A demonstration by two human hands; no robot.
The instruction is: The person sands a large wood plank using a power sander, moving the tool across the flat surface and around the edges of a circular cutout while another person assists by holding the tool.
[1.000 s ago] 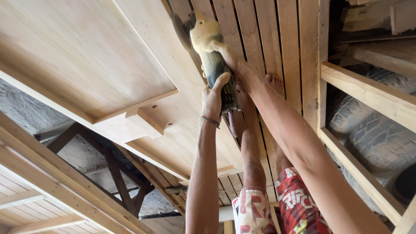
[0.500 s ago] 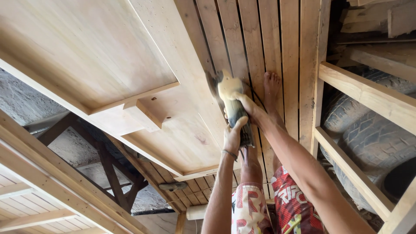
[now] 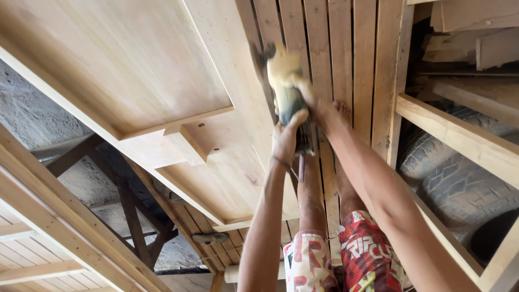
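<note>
Two hands are gripping a dusty grinder (image 3: 286, 86): the left hand (image 3: 285, 139) is clenching its dark rear body, the right hand (image 3: 313, 100) is wrapping its front end. The grinder is lying against the long edge of a pale wooden panel (image 3: 162, 70), above slatted boards (image 3: 346, 48). Tyres (image 3: 459, 173) are sitting behind a frame to the right.

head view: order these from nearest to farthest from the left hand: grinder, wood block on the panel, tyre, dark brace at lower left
1. Grinder: gripped by the left hand.
2. Wood block: left of the hand, on the panel.
3. Tyre and dark brace: on opposite sides, right and lower left, too close to call.
</note>
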